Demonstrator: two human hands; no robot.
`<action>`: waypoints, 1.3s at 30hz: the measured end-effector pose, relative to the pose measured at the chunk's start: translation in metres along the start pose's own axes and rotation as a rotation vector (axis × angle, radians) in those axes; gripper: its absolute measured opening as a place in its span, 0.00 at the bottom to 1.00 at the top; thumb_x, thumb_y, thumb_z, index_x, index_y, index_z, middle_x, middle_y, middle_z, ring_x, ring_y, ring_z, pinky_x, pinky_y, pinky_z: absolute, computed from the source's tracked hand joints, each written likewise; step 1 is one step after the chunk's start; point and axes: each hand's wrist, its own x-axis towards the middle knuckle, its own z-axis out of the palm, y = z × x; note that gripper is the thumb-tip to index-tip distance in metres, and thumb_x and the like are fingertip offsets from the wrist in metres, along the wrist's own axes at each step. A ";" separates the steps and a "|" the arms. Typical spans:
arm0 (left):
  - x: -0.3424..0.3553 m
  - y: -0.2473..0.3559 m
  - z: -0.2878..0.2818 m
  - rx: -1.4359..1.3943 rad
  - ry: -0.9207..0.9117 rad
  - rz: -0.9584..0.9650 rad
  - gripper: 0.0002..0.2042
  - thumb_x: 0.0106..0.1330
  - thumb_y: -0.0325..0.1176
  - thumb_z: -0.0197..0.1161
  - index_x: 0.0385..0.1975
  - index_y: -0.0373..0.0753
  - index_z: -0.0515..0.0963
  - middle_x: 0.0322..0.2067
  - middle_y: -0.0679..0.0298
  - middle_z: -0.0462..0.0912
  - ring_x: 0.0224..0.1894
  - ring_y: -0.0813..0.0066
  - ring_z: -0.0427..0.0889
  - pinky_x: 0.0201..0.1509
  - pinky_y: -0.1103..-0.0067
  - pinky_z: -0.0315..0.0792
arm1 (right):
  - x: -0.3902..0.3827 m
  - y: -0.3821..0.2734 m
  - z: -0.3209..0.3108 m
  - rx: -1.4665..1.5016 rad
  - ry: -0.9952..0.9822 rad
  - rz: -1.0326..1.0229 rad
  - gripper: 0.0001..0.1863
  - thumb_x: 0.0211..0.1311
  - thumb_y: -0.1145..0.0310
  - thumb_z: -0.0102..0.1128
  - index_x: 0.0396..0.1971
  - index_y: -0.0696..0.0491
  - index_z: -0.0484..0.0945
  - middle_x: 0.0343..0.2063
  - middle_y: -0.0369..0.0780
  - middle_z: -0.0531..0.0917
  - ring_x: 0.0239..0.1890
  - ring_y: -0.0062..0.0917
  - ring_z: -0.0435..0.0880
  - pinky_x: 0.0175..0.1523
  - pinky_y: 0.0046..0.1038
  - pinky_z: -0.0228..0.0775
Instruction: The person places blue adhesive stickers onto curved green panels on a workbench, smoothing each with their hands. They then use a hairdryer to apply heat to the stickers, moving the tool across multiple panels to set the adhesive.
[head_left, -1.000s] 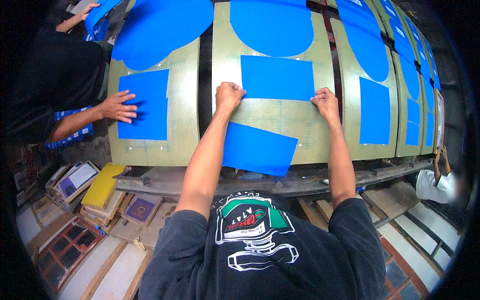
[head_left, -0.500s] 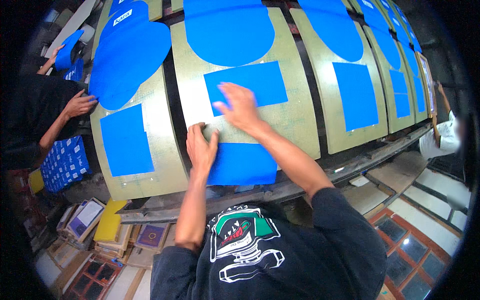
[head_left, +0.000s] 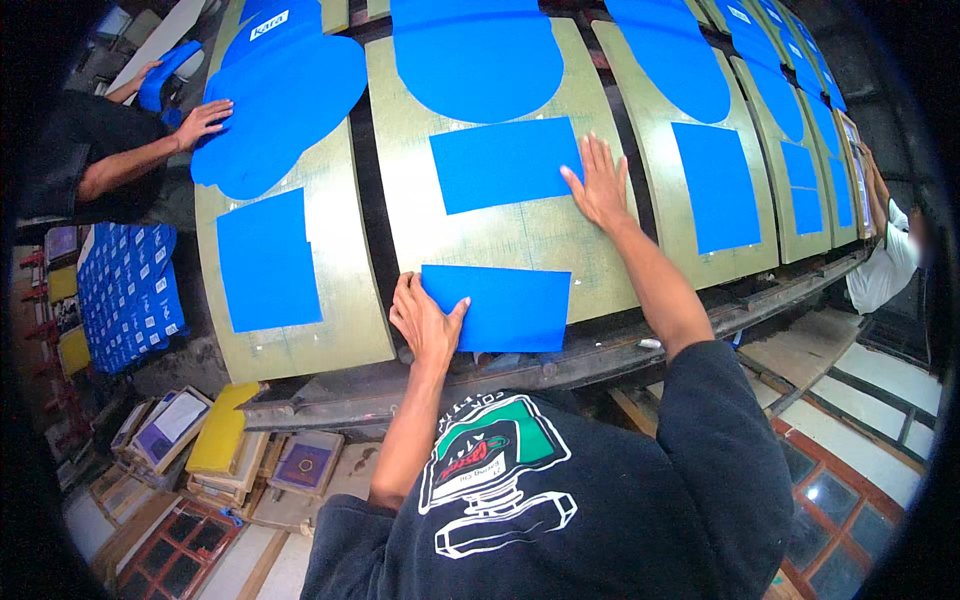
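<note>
Lower sheet (head_left: 515, 312), likely light and limp, best held by two corners; your left grip (head_left: 430, 324) overlaps it, hold unclear, right grip (head_left: 603, 187) spread, empty.

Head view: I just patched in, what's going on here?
The left hand touches the left side of the near blue sheet, which overhangs the near edge of a greenish board. The right hand lies spread at the right edge of the blue rectangle farther up. At left, a co-worker's hand rests on a large blue piece.
</note>
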 end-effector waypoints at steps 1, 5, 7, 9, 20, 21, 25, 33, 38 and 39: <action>-0.002 -0.001 -0.001 -0.014 0.005 -0.010 0.42 0.46 0.45 0.76 0.58 0.28 0.64 0.61 0.48 0.62 0.64 0.50 0.60 0.64 0.58 0.54 | -0.020 0.003 0.000 -0.015 -0.020 0.013 0.44 0.65 0.38 0.44 0.71 0.53 0.50 0.71 0.44 0.52 0.74 0.40 0.44 0.73 0.53 0.30; -0.016 -0.011 0.000 -0.046 0.029 -0.023 0.39 0.46 0.44 0.76 0.55 0.29 0.67 0.61 0.48 0.61 0.64 0.51 0.59 0.64 0.58 0.53 | -0.123 -0.023 -0.023 0.289 -0.159 -0.054 0.36 0.64 0.45 0.52 0.62 0.56 0.65 0.70 0.46 0.54 0.73 0.40 0.48 0.72 0.55 0.31; -0.022 -0.013 0.002 -0.034 0.025 -0.009 0.35 0.47 0.42 0.76 0.52 0.29 0.70 0.61 0.49 0.62 0.64 0.51 0.59 0.64 0.58 0.53 | -0.168 -0.045 -0.034 0.312 -0.220 -0.123 0.32 0.61 0.49 0.58 0.57 0.57 0.69 0.68 0.46 0.58 0.72 0.41 0.50 0.72 0.56 0.31; -0.022 -0.009 0.005 -0.012 0.028 -0.010 0.29 0.47 0.40 0.75 0.47 0.30 0.75 0.61 0.50 0.62 0.65 0.52 0.59 0.65 0.58 0.53 | -0.182 -0.058 -0.040 0.290 -0.223 -0.189 0.29 0.59 0.54 0.62 0.54 0.58 0.71 0.65 0.46 0.64 0.69 0.40 0.56 0.71 0.54 0.37; 0.075 0.017 0.007 -0.828 -0.220 -0.229 0.16 0.65 0.40 0.64 0.34 0.28 0.81 0.26 0.65 0.81 0.26 0.81 0.75 0.31 0.79 0.70 | -0.075 -0.014 -0.044 1.136 0.063 0.339 0.13 0.63 0.64 0.63 0.40 0.57 0.75 0.26 0.32 0.79 0.30 0.12 0.75 0.35 0.18 0.67; 0.087 0.014 0.021 -0.855 -0.225 -0.241 0.18 0.65 0.41 0.64 0.35 0.27 0.81 0.27 0.64 0.82 0.27 0.80 0.76 0.33 0.78 0.71 | -0.059 -0.013 -0.044 1.075 0.072 0.316 0.13 0.63 0.65 0.63 0.41 0.57 0.75 0.25 0.33 0.80 0.30 0.13 0.77 0.36 0.19 0.68; 0.116 0.022 0.048 -0.674 -0.225 -0.263 0.14 0.66 0.37 0.62 0.32 0.28 0.81 0.24 0.60 0.83 0.24 0.78 0.78 0.29 0.79 0.73 | -0.040 0.009 -0.012 0.844 -0.040 0.462 0.15 0.61 0.69 0.63 0.45 0.57 0.73 0.26 0.42 0.83 0.34 0.22 0.85 0.35 0.23 0.73; 0.089 0.019 0.026 -0.815 -0.388 -0.363 0.09 0.65 0.31 0.62 0.26 0.33 0.76 0.19 0.63 0.78 0.16 0.79 0.78 0.17 0.83 0.68 | -0.077 0.012 -0.026 0.962 -0.300 0.408 0.08 0.57 0.75 0.63 0.37 0.56 0.77 0.27 0.37 0.83 0.27 0.17 0.82 0.33 0.20 0.72; 0.072 0.013 0.020 -0.783 -0.399 -0.320 0.09 0.64 0.31 0.65 0.26 0.33 0.76 0.18 0.65 0.78 0.15 0.81 0.76 0.17 0.83 0.66 | -0.102 0.011 -0.035 0.942 -0.281 0.464 0.08 0.52 0.74 0.67 0.32 0.56 0.81 0.26 0.36 0.83 0.27 0.17 0.80 0.34 0.19 0.72; 0.067 0.013 0.018 -0.759 -0.408 -0.310 0.09 0.63 0.31 0.65 0.26 0.32 0.77 0.18 0.65 0.78 0.15 0.81 0.76 0.17 0.83 0.66 | -0.112 0.013 -0.031 0.918 -0.269 0.430 0.08 0.51 0.75 0.68 0.33 0.57 0.80 0.26 0.35 0.83 0.27 0.16 0.80 0.35 0.19 0.72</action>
